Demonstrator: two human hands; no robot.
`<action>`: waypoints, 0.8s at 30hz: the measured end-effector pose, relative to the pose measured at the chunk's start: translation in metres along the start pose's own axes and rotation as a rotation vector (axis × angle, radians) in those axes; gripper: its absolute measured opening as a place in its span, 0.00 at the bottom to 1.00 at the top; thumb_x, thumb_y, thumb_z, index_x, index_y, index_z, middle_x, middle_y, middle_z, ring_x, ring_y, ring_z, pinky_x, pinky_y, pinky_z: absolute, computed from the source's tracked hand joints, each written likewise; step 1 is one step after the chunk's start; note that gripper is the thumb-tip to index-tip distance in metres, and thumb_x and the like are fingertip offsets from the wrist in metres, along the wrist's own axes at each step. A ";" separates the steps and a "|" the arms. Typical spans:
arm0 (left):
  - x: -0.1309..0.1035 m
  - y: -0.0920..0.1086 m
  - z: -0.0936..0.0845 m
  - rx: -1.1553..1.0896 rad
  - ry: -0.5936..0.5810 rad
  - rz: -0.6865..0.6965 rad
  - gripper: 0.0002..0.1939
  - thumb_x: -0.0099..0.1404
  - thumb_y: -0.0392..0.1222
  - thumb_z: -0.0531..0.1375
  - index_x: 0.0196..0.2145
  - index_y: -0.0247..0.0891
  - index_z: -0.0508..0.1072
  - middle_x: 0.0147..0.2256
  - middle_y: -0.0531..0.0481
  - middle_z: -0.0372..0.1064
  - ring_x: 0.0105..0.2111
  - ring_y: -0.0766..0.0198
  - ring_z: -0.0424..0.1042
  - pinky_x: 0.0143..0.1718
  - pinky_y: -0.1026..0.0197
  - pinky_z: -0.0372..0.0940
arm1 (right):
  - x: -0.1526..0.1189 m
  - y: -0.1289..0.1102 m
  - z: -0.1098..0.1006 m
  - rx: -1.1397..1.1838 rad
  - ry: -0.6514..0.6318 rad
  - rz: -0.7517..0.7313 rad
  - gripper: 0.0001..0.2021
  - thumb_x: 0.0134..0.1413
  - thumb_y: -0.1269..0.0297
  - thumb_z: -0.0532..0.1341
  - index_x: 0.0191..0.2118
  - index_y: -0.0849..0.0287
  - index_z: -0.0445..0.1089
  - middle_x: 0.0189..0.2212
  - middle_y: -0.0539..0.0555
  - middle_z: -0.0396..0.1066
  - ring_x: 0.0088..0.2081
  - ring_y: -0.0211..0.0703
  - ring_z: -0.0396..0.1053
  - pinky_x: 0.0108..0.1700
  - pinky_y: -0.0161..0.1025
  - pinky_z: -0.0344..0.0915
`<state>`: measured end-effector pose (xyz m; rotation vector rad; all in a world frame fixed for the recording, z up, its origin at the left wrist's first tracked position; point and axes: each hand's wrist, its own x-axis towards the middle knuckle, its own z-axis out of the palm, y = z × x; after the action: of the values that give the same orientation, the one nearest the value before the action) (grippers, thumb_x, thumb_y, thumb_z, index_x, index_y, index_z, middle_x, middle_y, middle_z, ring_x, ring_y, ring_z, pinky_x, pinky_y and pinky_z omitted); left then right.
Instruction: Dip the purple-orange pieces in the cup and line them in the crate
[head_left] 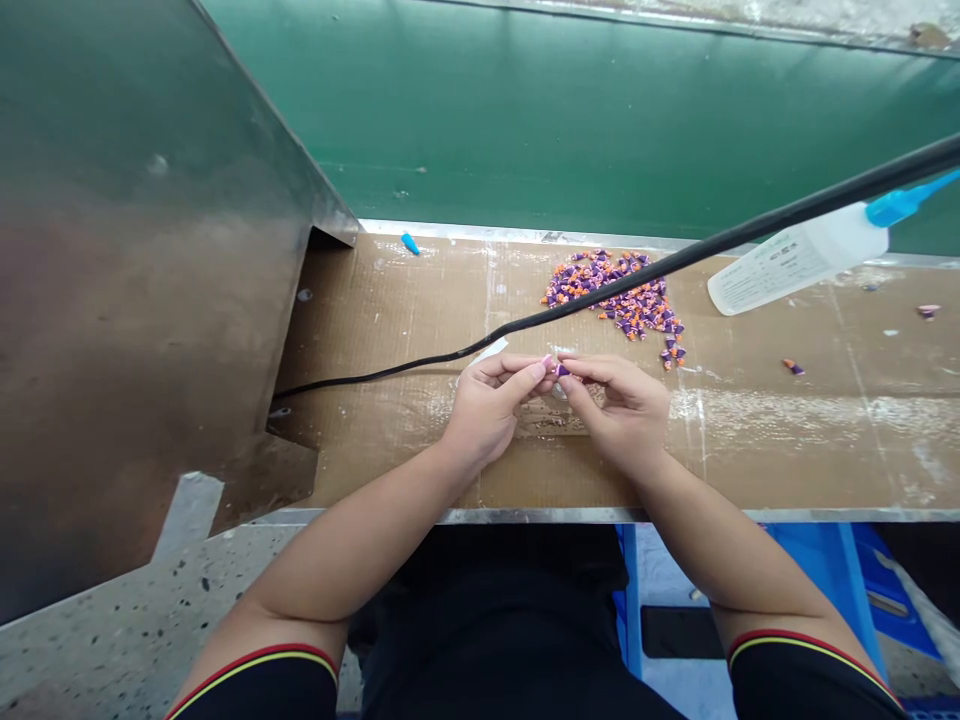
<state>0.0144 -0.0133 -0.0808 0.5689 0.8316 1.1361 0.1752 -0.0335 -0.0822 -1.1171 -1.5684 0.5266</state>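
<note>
My left hand [486, 408] pinches a small pink piece [547, 361] between thumb and fingertips. Right beside it, my right hand [624, 412] grips a small purple piece [562, 370]. The two pieces meet or nearly meet; fingertips cover much of both, so I cannot tell if they are joined. Just beyond my hands lies a pile of small purple and orange pieces [637, 310], with white or pink bits on them. Under my fingers a pale, partly hidden item [495, 348] shows on the cardboard.
A black cable [525, 322] crosses above the cardboard-covered bench [405, 440]. At the right lies a white bottle [802, 258] with a blue nozzle. A blue cap [409, 243] sits at the back. One loose piece [793, 367] lies rightward. A metal housing [150, 300] bounds the left.
</note>
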 end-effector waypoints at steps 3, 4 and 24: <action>-0.002 0.001 0.001 0.001 -0.010 0.013 0.16 0.49 0.52 0.83 0.29 0.42 0.87 0.32 0.48 0.82 0.31 0.70 0.78 0.39 0.69 0.76 | 0.001 -0.002 0.001 0.016 -0.013 0.008 0.09 0.65 0.70 0.69 0.45 0.49 0.85 0.42 0.52 0.87 0.42 0.46 0.85 0.45 0.44 0.83; -0.002 0.001 0.001 0.011 -0.011 0.024 0.15 0.50 0.51 0.82 0.29 0.43 0.87 0.32 0.48 0.82 0.31 0.70 0.78 0.38 0.69 0.75 | 0.001 -0.002 0.001 0.021 -0.007 0.006 0.09 0.65 0.70 0.69 0.45 0.48 0.85 0.41 0.52 0.87 0.41 0.45 0.85 0.44 0.43 0.83; -0.016 -0.005 0.004 0.376 -0.020 0.494 0.06 0.67 0.37 0.70 0.37 0.48 0.88 0.42 0.49 0.85 0.45 0.58 0.86 0.53 0.54 0.82 | -0.002 0.003 0.003 -0.134 0.100 -0.231 0.08 0.64 0.71 0.72 0.44 0.48 0.83 0.40 0.52 0.86 0.40 0.47 0.86 0.41 0.44 0.86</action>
<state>0.0177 -0.0297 -0.0782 1.1415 0.9213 1.4244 0.1735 -0.0332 -0.0863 -1.0281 -1.6376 0.2105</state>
